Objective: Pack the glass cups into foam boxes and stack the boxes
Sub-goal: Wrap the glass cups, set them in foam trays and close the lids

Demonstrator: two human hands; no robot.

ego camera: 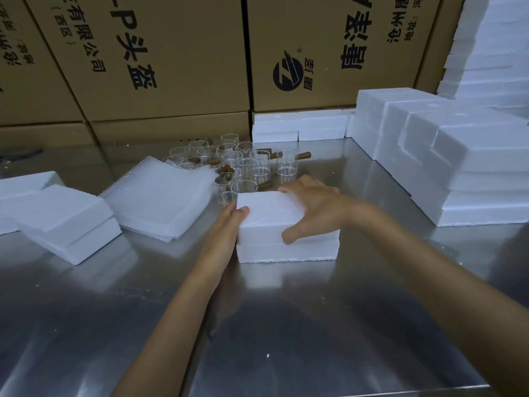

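Note:
A closed white foam box (274,224) sits on the steel table in the middle, lid on its base. My left hand (226,224) grips its left side, thumb on the lid's top. My right hand (312,204) lies over the lid's right part, fingers along the far edge and thumb down the front face. Just behind the box stand several clear glass cups (259,166) with brown wooden handles. What the box holds is hidden.
A pile of bubble-wrap bags (160,202) lies left of the cups. Foam boxes (65,224) sit at the far left. Stacked foam boxes (458,161) fill the right side, more foam pieces (300,126) behind. Cardboard cartons (171,58) form the back wall.

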